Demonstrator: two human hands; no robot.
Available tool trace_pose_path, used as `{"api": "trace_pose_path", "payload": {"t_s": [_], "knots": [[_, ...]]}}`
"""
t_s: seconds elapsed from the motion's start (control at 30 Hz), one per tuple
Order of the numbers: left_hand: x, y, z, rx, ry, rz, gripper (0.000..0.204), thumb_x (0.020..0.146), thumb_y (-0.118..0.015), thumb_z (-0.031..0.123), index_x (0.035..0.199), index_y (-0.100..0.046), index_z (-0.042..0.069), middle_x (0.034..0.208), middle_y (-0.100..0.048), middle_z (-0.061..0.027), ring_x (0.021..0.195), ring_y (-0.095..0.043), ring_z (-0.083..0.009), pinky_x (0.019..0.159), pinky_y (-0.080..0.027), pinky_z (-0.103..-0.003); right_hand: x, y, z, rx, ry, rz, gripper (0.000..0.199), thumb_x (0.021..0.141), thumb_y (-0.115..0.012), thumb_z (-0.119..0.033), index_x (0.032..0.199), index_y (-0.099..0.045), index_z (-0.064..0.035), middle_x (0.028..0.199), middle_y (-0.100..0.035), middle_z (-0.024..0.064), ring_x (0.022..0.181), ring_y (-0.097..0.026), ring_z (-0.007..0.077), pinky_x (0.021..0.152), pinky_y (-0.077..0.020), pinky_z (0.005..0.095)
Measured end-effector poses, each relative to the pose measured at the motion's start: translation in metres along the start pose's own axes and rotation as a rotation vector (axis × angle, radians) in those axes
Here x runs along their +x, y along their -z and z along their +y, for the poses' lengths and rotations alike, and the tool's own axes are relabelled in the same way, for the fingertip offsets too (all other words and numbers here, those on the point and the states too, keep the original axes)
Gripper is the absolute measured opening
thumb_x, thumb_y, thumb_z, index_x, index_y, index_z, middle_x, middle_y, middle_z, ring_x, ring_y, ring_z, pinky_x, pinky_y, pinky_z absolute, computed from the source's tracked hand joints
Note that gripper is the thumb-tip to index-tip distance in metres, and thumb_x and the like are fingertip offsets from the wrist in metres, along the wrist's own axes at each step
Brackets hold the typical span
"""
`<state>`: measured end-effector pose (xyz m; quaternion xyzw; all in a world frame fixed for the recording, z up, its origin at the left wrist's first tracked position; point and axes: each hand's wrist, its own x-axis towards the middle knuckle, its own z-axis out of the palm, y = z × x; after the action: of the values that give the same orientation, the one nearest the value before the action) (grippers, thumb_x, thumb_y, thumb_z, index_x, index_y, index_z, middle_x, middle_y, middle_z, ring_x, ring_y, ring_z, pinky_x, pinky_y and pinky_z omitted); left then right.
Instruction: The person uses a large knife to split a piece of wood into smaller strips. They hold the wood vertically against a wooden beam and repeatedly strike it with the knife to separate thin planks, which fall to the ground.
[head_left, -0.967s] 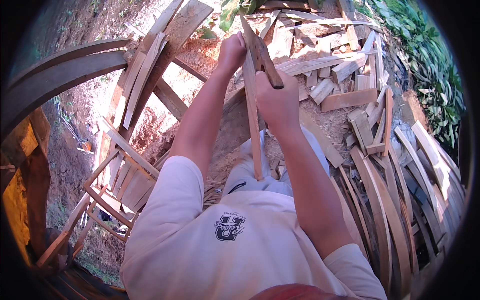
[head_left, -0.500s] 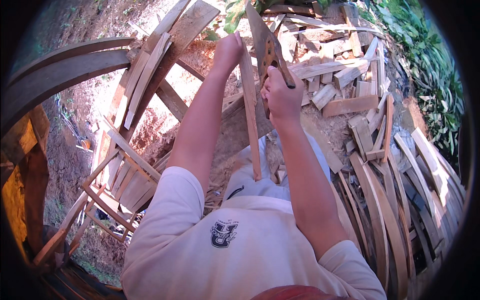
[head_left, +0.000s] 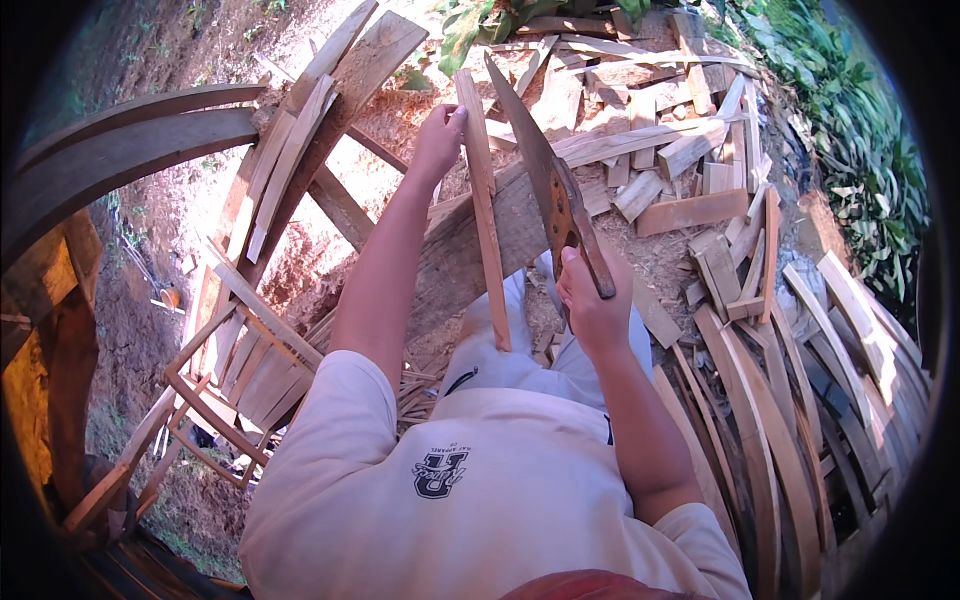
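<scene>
A long, narrow wooden strip (head_left: 483, 225) slants up from my lap, its lower end by my thigh. My left hand (head_left: 438, 145) is closed at its left edge near the upper end; some fingers are hidden. My right hand (head_left: 598, 305) wraps round the wooden handle of a handsaw (head_left: 532, 135), whose blade points up and away from me. Between the blade and the strip there is a visible gap. Behind the strip, a wide weathered plank (head_left: 435, 270) runs diagonally and the strip crosses in front of it.
Wood offcuts (head_left: 690, 160) lie heaped at the far right. Curved boards (head_left: 760, 430) are stacked along the right side. On the left stand a slim wooden frame (head_left: 215, 420), leaning beams (head_left: 330, 120) and curved timbers (head_left: 130, 140). Green plants (head_left: 850, 150) border the upper right.
The saw and my right hand have come down toward me and slightly right. My left hand has moved a little nearer and left, and the strip's upper end now shows above it.
</scene>
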<state>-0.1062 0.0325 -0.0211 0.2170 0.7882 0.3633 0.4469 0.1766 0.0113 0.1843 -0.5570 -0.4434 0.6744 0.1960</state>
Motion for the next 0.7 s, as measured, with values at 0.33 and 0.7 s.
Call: {"api": "trace_pose_path", "payload": {"t_s": [0.33, 0.7], "knots": [[-0.192, -0.02, -0.012, 0.473, -0.337, 0.366, 0.042, 0.095, -0.069, 0.018, 0.128, -0.053, -0.002, 0.118, -0.059, -0.0189, 0.113, -0.056, -0.0369, 0.101, -0.041, -0.049, -0.073, 0.041, 0.012, -0.143, 0.077, 0.019, 0.022, 0.099, -0.063, -0.01, 0.08, -0.059, 0.0002, 0.063, -0.055, 0.0022, 0.056, -0.048, 0.0093, 0.051, -0.0381, 0.0315], [-0.288, -0.051, -0.048, 0.83, 0.148, -0.13, 0.055, 0.097, -0.065, 0.052, 0.105, -0.068, -0.002, 0.091, -0.075, -0.0226, 0.086, -0.076, -0.0425, 0.076, -0.06, -0.051, -0.094, 0.03, 0.013, -0.063, 0.227, 0.09, 0.029, 0.103, -0.058, -0.01, 0.075, -0.051, -0.0052, 0.059, -0.05, -0.0003, 0.049, -0.043, 0.007, 0.047, -0.0315, 0.0269]]}}
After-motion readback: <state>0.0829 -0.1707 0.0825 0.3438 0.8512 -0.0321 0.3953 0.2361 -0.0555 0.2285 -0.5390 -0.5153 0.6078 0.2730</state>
